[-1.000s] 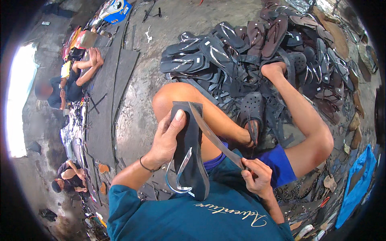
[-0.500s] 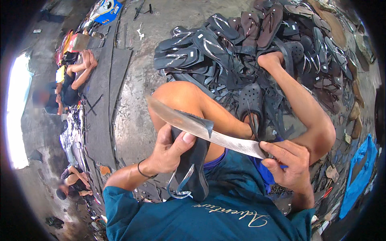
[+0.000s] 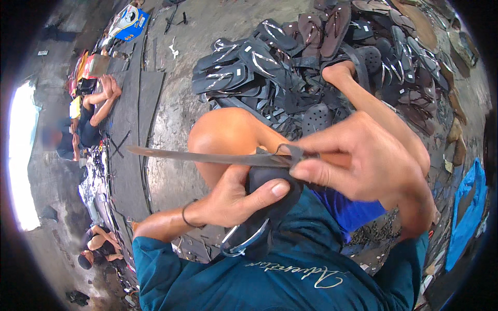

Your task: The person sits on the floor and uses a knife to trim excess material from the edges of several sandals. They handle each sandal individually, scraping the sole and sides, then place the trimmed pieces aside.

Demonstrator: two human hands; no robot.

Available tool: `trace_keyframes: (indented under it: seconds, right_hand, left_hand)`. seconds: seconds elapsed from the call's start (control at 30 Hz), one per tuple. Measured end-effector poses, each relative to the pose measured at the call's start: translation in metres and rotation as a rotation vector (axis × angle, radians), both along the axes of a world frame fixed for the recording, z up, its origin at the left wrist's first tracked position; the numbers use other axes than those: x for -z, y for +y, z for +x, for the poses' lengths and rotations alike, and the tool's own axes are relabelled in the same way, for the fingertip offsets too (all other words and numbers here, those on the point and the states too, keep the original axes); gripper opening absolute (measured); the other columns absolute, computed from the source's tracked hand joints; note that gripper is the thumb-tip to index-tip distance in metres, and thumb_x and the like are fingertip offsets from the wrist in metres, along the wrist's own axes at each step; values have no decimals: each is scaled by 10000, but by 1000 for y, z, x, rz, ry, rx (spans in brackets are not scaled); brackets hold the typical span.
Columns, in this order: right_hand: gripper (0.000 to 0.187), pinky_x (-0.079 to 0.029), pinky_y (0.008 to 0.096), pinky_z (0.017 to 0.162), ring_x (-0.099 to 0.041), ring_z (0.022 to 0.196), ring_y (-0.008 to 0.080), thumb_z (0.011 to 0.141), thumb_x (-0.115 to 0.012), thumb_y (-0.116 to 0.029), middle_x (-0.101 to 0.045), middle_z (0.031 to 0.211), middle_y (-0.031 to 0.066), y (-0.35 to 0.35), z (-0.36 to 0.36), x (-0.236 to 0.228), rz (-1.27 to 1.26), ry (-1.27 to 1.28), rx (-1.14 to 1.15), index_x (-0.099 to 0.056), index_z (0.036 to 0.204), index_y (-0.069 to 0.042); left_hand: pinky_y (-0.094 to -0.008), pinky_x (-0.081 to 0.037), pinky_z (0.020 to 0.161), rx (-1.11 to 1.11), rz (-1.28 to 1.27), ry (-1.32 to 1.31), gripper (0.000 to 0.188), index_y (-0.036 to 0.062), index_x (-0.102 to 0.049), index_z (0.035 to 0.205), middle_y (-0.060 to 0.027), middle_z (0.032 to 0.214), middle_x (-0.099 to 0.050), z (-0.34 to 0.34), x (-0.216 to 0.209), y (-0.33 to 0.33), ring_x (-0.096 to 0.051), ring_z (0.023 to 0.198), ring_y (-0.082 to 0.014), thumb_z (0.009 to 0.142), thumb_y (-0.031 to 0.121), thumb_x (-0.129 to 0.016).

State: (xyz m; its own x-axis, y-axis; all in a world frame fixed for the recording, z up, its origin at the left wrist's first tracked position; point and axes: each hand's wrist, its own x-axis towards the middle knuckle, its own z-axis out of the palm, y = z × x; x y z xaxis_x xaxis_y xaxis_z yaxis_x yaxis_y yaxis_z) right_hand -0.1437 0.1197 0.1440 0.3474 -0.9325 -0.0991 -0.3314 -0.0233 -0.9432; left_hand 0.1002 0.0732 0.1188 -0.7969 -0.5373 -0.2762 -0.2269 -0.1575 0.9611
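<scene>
My left hand is closed around a black flip-flop, its thumb pressed across the sole. The flip-flop's silvery strap hangs near my shirt. My right hand is closed on the near end of a long, bare-metal knife. The blade points left and lies across the top end of the flip-flop, passing in front of my bent knee. A thin dark strip curls up by the right fingertips; whether it is still joined to the sole I cannot tell.
Ahead lies a heap of black and brown flip-flops, with dark offcuts around it and my foot beside it. Dark sheets cover floor at left, where two people sit. A blue bag is at far right.
My right hand has moved left and up to the flip-flop, and the knife has swung flatter, its tip further left. The flip-flop has shifted slightly right in my left hand.
</scene>
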Motion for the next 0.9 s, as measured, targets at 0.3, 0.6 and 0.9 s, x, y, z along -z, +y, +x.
trace_keyframes:
  seconds: [0.3,0.6,0.9]
  right_hand:
    - [418,-428,182,592,-542,731,48,986,-586,-217,-650,867,19,40,13,69,61,-853,385,-544,1346,-8]
    - [455,-460,200,582,-555,722,58,967,-616,-183,-669,951,70,68,46,97,-143,-808,578,-514,1361,20]
    - [292,-445,263,513,-557,586,154,832,-751,-109,-664,797,95,150,74,148,-319,48,1010,-675,1073,35]
  left_hand:
    - [-373,-496,700,63,-931,-277,361,32,-658,932,-110,838,-660,-25,-85,-42,-653,761,-217,756,292,-837]
    - [-404,-487,978,-908,576,717,471,51,-506,1214,-94,1230,-583,-77,50,33,-576,1136,-230,956,437,-585]
    - [-301,-588,678,-852,687,671,383,86,-632,1065,-47,962,-693,-95,57,-7,-684,831,-156,917,439,-640]
